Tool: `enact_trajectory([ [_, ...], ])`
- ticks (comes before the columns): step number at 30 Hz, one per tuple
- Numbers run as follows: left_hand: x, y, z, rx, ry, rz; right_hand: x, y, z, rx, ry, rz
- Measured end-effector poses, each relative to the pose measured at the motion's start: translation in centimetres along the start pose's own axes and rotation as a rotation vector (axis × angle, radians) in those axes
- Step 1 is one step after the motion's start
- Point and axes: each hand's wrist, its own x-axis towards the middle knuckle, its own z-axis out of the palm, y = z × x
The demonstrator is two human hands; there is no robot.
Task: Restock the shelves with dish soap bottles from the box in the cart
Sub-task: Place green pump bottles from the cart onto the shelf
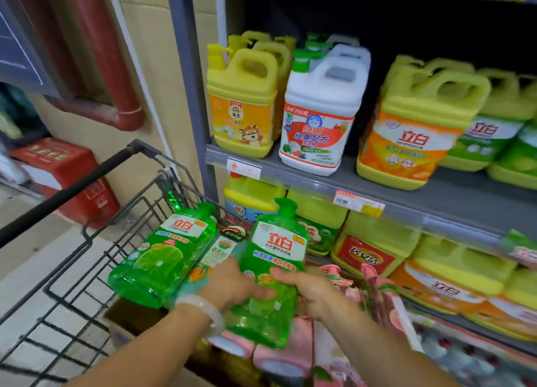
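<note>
A green dish soap bottle (pixel 273 258) with a white and red label is held upright over the cart. My left hand (pixel 235 282) grips its left side and my right hand (pixel 305 285) its right side. A second green bottle (pixel 162 253) leans to the left of it, resting on the cardboard box (pixel 128 317) inside the black wire cart (pixel 72 258). A smaller bottle with a pale label (pixel 220 250) lies between the two green ones. Pink bottles (pixel 290 354) fill the box below my hands.
The grey shelf (pixel 406 200) on the right carries big yellow jugs (pixel 244 104), a white jug (pixel 322 110) and yellow-green jugs (pixel 418 125). More yellow jugs (pixel 374 241) stand on the lower shelf. A red box (pixel 69 174) sits on the floor at left.
</note>
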Motion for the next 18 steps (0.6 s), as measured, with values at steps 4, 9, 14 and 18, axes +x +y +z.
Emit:
enact_trajectory([
  [4, -3.9, 3.6, 3.8, -0.070, -0.011, 0.145, -5.6, -2.4, -5.1, -0.133, 0.150, -0.251],
  [9, -10.6, 8.4, 11.5, -0.066, 0.033, 0.347, -16.1, -3.2, -13.7, -0.201, 0.276, -0.511],
  [14, -18.5, 12.6, 22.3, -0.042, -0.071, 0.527, -27.5, -0.9, -24.3, -0.176, 0.424, -0.680],
  [18, -24.0, 15.3, 32.2, 0.010, -0.206, 0.649, -35.5, 2.3, -33.3, -0.180, 0.595, -0.743],
])
